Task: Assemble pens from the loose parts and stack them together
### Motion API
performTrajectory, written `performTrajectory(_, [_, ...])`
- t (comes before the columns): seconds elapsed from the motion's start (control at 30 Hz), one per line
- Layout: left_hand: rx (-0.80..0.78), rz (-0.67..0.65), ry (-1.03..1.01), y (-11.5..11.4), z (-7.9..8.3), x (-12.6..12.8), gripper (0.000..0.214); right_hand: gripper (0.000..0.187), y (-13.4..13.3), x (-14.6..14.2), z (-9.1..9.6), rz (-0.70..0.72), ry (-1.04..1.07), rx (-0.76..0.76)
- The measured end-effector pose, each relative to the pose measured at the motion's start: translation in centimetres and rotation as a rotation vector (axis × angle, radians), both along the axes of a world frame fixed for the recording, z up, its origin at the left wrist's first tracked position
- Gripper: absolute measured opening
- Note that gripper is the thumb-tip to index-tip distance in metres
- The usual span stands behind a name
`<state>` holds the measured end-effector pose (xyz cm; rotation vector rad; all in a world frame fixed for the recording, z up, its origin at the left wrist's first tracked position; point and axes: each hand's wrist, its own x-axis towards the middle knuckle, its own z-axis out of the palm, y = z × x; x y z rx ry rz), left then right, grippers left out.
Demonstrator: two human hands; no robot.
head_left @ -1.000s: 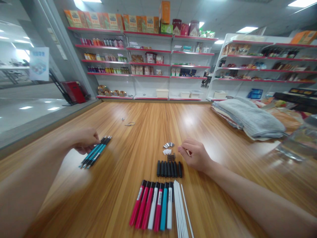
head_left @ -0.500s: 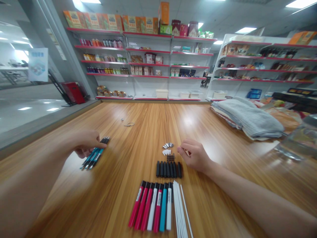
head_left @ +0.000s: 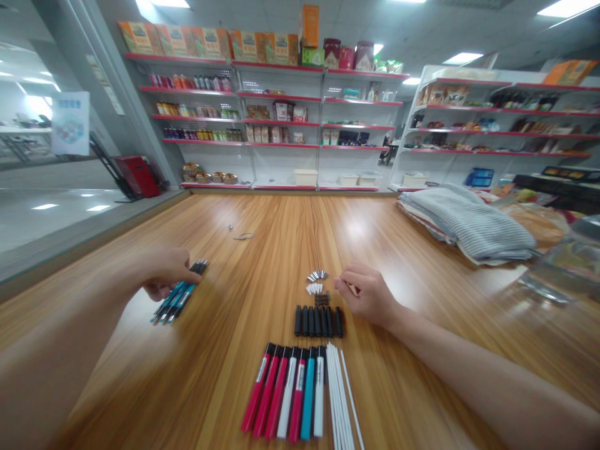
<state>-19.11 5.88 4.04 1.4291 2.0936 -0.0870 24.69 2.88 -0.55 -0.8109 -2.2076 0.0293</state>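
On the left, my left hand (head_left: 166, 274) is closed around a row of teal and black pens (head_left: 180, 294), its thumb along their right side and its curled fingers at the left. My right hand (head_left: 365, 290) rests loosely curled on the table, and I see nothing in it. Beside its fingertips lie small silver cone tips (head_left: 317, 275), little white pieces (head_left: 314, 289) and dark springs (head_left: 322, 299). Closer to me is a row of black grips (head_left: 319, 321). Below it lie red, white and teal pen barrels (head_left: 285, 392) and thin white refills (head_left: 341, 397).
A wooden table (head_left: 225, 300) spreads before me. A thin ring-like loop (head_left: 244, 236) and a tiny metal piece (head_left: 229, 227) lie farther back. Folded striped cloth (head_left: 473, 219) and a clear glass container (head_left: 562, 269) stand at right. Stocked shelves (head_left: 281, 122) are behind the table.
Both hands stay almost where they were. The whole view has shifted very slightly; the pens and small parts keep their places.
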Motion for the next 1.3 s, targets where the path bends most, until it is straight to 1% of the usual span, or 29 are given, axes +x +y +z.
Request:
performTrajectory(0.33, [0.030, -0.046, 0.054, -0.1, -0.1, 0.6, 0.044, 0.030, 0.0, 0.0, -0.1, -0.007, -0.003, -0.025])
performTrajectory(0.57, [0.046, -0.056, 0.078, -0.3, 0.0, 1.8, 0.045, 0.030, 0.0, 0.1, -0.1, -0.010, -0.010, -0.031])
performTrajectory(0.67, [0.030, -0.061, 0.085, -0.4, 0.3, 2.0, 0.047, 0.030, 0.0, 0.1, -0.1, -0.011, -0.012, -0.031])
performTrajectory(0.73, [0.028, -0.062, 0.130, -0.6, 0.7, 2.3, 0.052, 0.030, 0.0, 0.2, -0.1, -0.010, -0.011, -0.025])
performTrajectory(0.8, [0.111, -0.103, 0.269, -0.9, 1.3, 3.2, 0.060, 0.031, 0.0, 0.2, 0.0, -0.009, -0.006, -0.017])
performTrajectory(0.83, [0.215, -0.162, 0.368, -1.1, 1.5, 4.1, 0.061, 0.031, 0.0, 0.3, 0.0, -0.007, -0.004, -0.014])
performTrajectory(0.87, [0.349, -0.249, 0.454, -1.4, 1.6, 5.3, 0.060, 0.031, 0.1, 0.3, 0.0, -0.005, -0.005, -0.013])
performTrajectory(0.9, [0.410, -0.279, 0.470, -1.7, 1.5, 6.8, 0.058, 0.031, 0.2, 0.4, 0.0, -0.006, -0.003, -0.014])
performTrajectory(0.93, [0.459, -0.290, 0.469, -2.0, 1.2, 8.5, 0.055, 0.031, 0.2, 0.4, 0.0, -0.007, -0.002, -0.017])
performTrajectory(0.97, [0.572, -0.338, 0.407, -2.4, 0.7, 10.4, 0.048, 0.031, 0.3, 0.4, 0.0, -0.010, 0.001, -0.020])
performTrajectory(1.0, [0.679, -0.384, 0.308, -2.7, 0.0, 12.2, 0.043, 0.031, 0.4, 0.4, 0.0, -0.016, 0.008, -0.023])
performTrajectory(1.03, [0.762, -0.402, 0.220, -3.1, -0.8, 14.0, 0.040, 0.031, 0.5, 0.4, -0.1, -0.021, 0.015, -0.026])
performTrajectory(1.07, [0.831, -0.410, 0.146, -3.5, -1.6, 15.4, 0.038, 0.031, 0.6, 0.3, -0.1, -0.024, 0.022, -0.030])
performTrajectory(1.1, [0.864, -0.427, 0.091, -3.8, -2.4, 16.6, 0.036, 0.031, 0.6, 0.3, -0.2, -0.025, 0.027, -0.035])
performTrajectory(1.17, [0.859, -0.489, 0.014, -4.3, -3.8, 17.7, 0.031, 0.029, 0.7, 0.0, -0.3, -0.025, 0.035, -0.049])
performTrajectory(1.23, [0.830, -0.600, -0.037, -4.5, -4.5, 17.5, 0.028, 0.027, 0.8, -0.2, -0.5, -0.031, 0.044, -0.062])
performTrajectory(1.3, [0.835, -0.635, -0.064, -4.5, -4.7, 16.8, 0.028, 0.029, 0.8, -0.5, -0.6, -0.044, 0.055, -0.066])
